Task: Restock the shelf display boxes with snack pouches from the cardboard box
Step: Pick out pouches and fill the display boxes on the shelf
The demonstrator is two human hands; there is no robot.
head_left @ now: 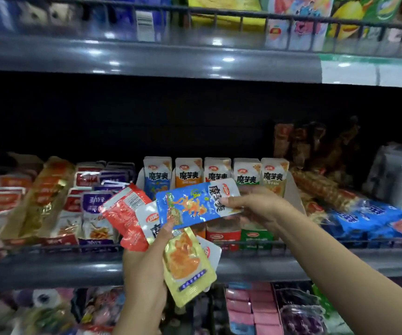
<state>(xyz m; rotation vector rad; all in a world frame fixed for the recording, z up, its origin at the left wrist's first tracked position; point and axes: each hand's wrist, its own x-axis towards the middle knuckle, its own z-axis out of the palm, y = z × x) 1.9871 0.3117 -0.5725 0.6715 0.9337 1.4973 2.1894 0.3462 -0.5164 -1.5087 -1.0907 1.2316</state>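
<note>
— Where's the blue pouch (195,204) just now?

— Held crosswise in front of the display box (294,192) on the middle shelf (50,267). The right hand (255,206) pinches its right end, thumb on top, fingers curled underneath. The left hand (146,267) grips a fan of other pouches, a red pouch (125,213) on the left and a yellow pouch (185,264) hanging lower, and its thumb touches the blue one's near left corner.

— How would it handle?

— Light and floppy, I'd judge, with a glossy film that looks slippery. Best held by the flat sealed end, where it's stiffer, not the soft middle.

— And it goes where?

— Probably the far-left row, behind the standing blue-labelled pouch (157,176). The cardboard box isn't in view.
</note>
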